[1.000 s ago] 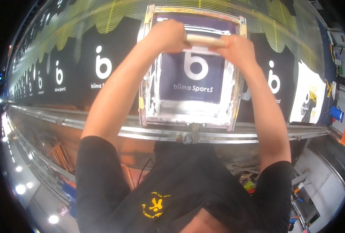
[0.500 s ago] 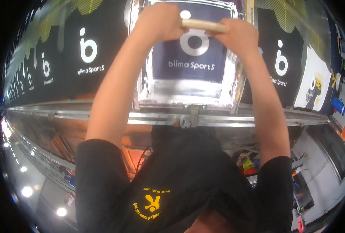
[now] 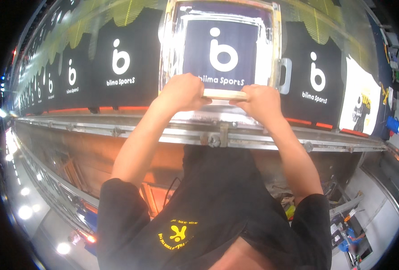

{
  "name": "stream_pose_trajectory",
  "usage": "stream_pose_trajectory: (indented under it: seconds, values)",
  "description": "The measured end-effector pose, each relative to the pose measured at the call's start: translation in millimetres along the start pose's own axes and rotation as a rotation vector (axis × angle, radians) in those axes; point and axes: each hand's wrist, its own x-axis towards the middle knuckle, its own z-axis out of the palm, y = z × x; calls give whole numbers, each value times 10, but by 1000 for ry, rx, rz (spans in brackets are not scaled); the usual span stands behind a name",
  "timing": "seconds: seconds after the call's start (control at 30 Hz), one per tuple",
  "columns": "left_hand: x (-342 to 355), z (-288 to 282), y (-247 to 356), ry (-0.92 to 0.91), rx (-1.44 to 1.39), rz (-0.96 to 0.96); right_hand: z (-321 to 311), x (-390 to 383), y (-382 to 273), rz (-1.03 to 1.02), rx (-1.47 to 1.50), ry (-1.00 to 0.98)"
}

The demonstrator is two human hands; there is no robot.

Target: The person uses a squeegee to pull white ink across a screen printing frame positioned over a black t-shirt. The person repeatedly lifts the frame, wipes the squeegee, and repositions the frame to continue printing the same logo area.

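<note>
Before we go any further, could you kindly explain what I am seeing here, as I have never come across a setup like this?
There is no robot here: the left grip and the right grip are simply bare human hands. The view comes from the left one of two wide fisheye cameras worn on the head, looking down, so straight edges bend and the forearms enter from below. Each hand holds one end of a pale bar, over the lower part of a rectangular frame with white smears inside. Dark shirts with white prints lie flat on both sides of it, and a white printed piece lies farther right. A metal rail runs along the near side.
</note>
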Motion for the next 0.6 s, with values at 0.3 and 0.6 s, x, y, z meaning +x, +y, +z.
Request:
stream_pose_trajectory:
  seconds: [0.3,0.6]
  values:
    - [1444,-1214,-619,248,109,16,-659,1869,571,107,-87,50]
    - [1699,-1034,-637,334,165,-56,-440,2012,636,142,-205,81]
